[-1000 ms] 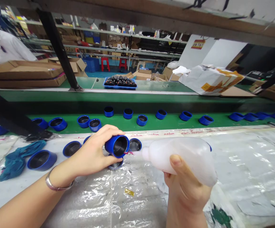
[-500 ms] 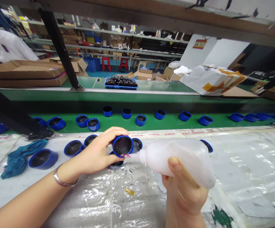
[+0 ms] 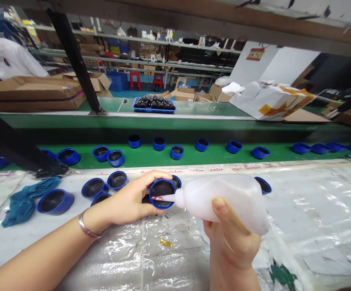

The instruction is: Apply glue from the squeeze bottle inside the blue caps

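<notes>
My left hand (image 3: 133,200) grips a blue ring-shaped cup with a dark inside (image 3: 165,188), its opening tilted toward me. In my right hand (image 3: 231,230) lies a translucent white squeeze bottle (image 3: 224,196), held on its side. The bottle's thin nozzle, pink-stained at the tip, reaches across the cup's opening; whether it touches the inner wall I cannot tell. Close by my left wrist, several like cups stand on the bench, among them one near the cloth (image 3: 56,202) and one behind my hand (image 3: 117,180). Another cup (image 3: 263,185) is partly hidden behind the bottle.
A green conveyor belt (image 3: 145,158) carrying several blue cups runs beyond the plastic-covered bench (image 3: 127,250). A teal cloth (image 3: 30,200) lies at left. A dark slanted post (image 3: 75,64) rises ahead, and a blue tray of black parts (image 3: 154,109) sits behind. A person in white is at far left.
My left hand has shifted the cup slightly right and turned it more toward me. The nozzle tip now lies across the opening instead of at the lower rim. Cups on the belt have slid slightly left.
</notes>
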The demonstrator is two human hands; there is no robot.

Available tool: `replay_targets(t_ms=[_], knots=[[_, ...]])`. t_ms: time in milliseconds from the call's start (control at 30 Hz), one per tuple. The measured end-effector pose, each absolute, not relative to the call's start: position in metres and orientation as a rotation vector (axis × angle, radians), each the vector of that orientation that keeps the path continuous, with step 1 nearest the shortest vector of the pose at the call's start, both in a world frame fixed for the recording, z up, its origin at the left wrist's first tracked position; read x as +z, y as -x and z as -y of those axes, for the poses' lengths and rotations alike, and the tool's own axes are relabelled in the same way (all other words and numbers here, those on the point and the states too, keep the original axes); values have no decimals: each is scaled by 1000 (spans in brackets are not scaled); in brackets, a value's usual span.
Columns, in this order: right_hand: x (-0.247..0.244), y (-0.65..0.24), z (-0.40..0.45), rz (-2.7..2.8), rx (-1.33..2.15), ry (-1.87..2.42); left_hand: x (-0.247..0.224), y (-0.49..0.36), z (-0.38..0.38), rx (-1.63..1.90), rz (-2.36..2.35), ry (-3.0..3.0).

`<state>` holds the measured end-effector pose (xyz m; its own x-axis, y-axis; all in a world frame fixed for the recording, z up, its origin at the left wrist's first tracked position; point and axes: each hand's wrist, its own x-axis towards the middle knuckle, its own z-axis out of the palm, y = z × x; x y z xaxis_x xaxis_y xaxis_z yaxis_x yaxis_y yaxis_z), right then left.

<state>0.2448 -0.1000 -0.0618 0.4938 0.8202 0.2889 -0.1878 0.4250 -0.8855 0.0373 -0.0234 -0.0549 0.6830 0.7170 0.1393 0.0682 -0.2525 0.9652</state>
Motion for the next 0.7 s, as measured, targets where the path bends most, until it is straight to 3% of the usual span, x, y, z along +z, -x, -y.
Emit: replay_targets(t_ms=[200,700], knots=[[-45,-237,94,689,740,878,-52,-38,26,630,-627,-1717],[-71,-248,94,783,485,1009,-56,-42,30,554,-673,-1501]])
